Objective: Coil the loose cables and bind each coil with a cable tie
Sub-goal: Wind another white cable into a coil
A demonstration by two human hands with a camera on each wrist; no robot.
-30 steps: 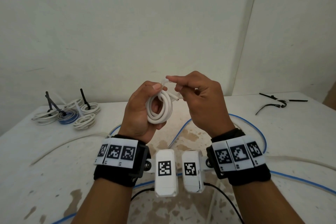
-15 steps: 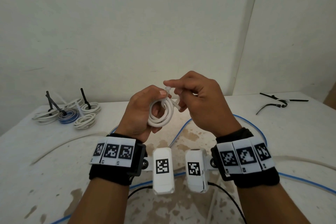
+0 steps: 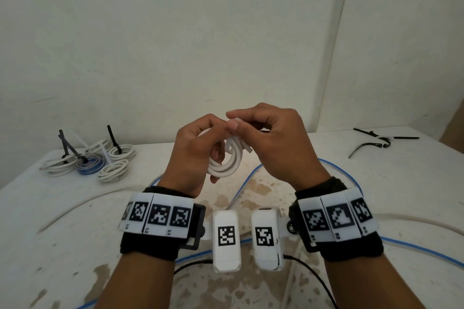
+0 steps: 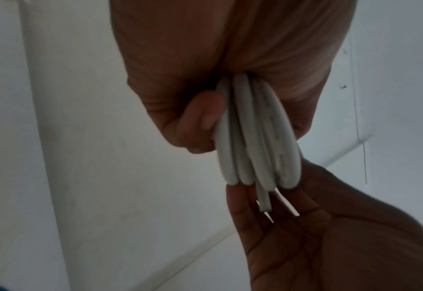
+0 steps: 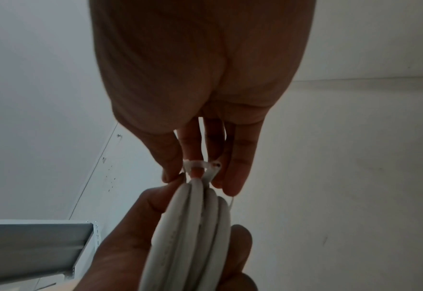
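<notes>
A person's two hands meet above a stained white table (image 3: pixel 376 183), near to the head camera. The left hand (image 3: pixel 193 155) curls its fingers round a small coil of smooth white round cable (image 3: pixel 227 163), with the loops running through the palm and the thumb pressing them flat. The right hand (image 3: pixel 273 143) pinches a thin translucent white plastic cable tie (image 5: pixel 196 165) between thumb and forefinger at the top of the coil, just beyond the left fingertips; its other fingers lie loosely straight beside the tie.

The coil looks light and springy, so its loops would probably splay if the left hand's grip loosened. The best hold seems to be across all loops, close beside the tie. The tie looks thin, stiff and slick, and likely needs a firm pinch on its tail.

Farther from the fingers, a loose blue cable (image 3: pixel 241 190) curves across the table below them. Off beyond the left hand lie bound coils (image 3: pixel 88 158); beyond the right hand, spare black cable ties (image 3: pixel 376 140).

Whether the tie's tail has passed through its head is hard to make out. The wrist views are dim, and the hands hide the coil's far side.
</notes>
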